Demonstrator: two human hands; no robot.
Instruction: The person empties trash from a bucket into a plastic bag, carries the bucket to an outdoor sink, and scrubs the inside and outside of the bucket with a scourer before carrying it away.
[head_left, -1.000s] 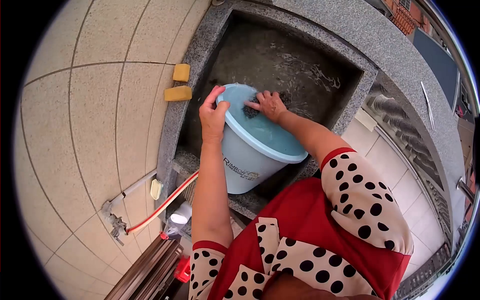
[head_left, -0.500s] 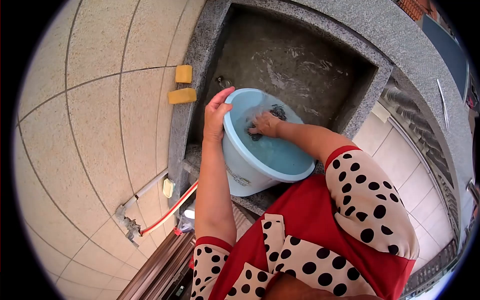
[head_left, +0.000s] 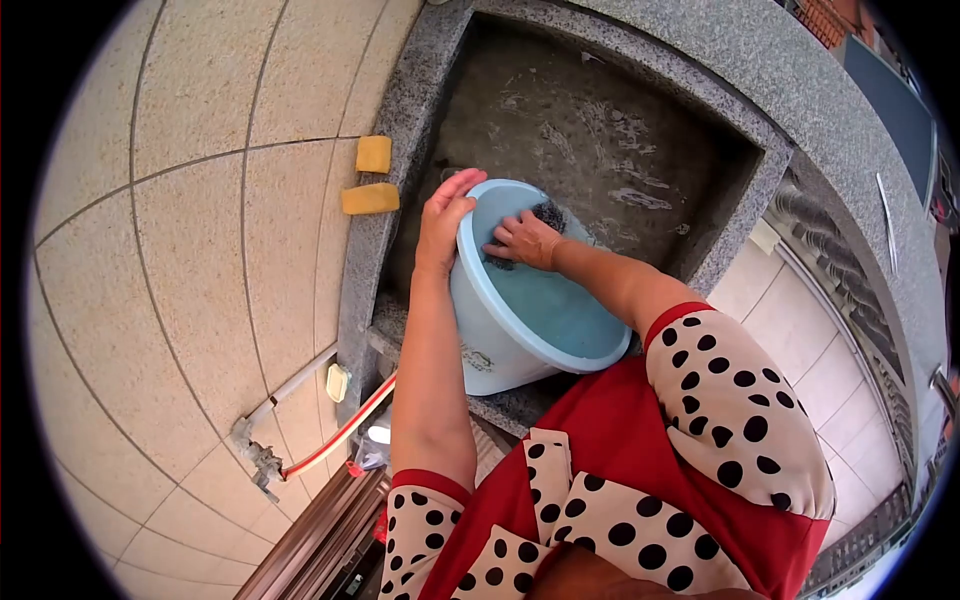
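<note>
A light blue plastic bucket (head_left: 490,330) stands tilted at the near side of a stone sink (head_left: 735,235), with bluish water inside. My left hand (head_left: 445,225) grips its left rim, thumb over the edge and fingers on the outside. Inside the bucket, my right hand (head_left: 528,241) presses a dark grey, mesh-like scrubber (head_left: 548,214) against the far inner wall. Part of the scrubber shows beyond the hand and a bit below the fingers; the rest is hidden under the palm.
Shallow, rippling water covers the sink floor. Two yellow sponges (head_left: 371,198) sit on the left ledge by the tiled wall (head_left: 200,230). A red-striped hose (head_left: 340,432) runs from a wall pipe, near a small soap dish (head_left: 337,382). A grey stone counter (head_left: 840,110) curves along the right.
My right hand has shifted slightly left and up along the bucket's inner wall with the scrubber. The splash around it has settled. My left hand keeps its hold on the rim.
</note>
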